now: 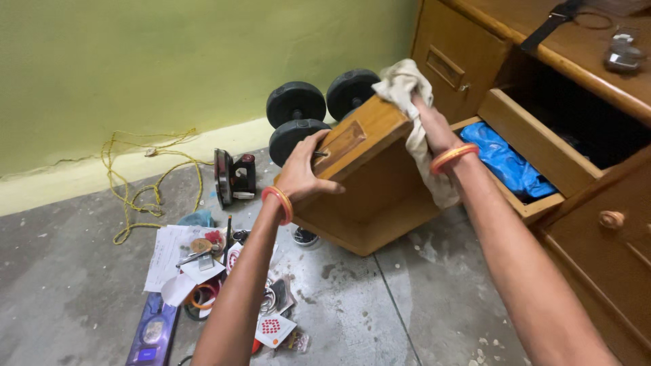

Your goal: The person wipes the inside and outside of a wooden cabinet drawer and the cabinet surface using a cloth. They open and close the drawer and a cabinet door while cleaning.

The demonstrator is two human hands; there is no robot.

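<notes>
A wooden drawer (376, 190), pulled out of the furniture, is tilted up above the floor. My left hand (304, 173) grips its front face near the recessed handle. My right hand (428, 125) presses a cream cloth (407, 85) against the drawer's upper edge; the cloth hangs down over my wrist. Both wrists wear orange bangles.
A wooden desk (583, 196) stands at right, with an open drawer holding a blue plastic bag (505, 163). Black dumbbells (305, 112) and a clothes iron (234, 177) lie by the green wall. Yellow cord (139, 176), papers and small items (203, 271) litter the concrete floor at left.
</notes>
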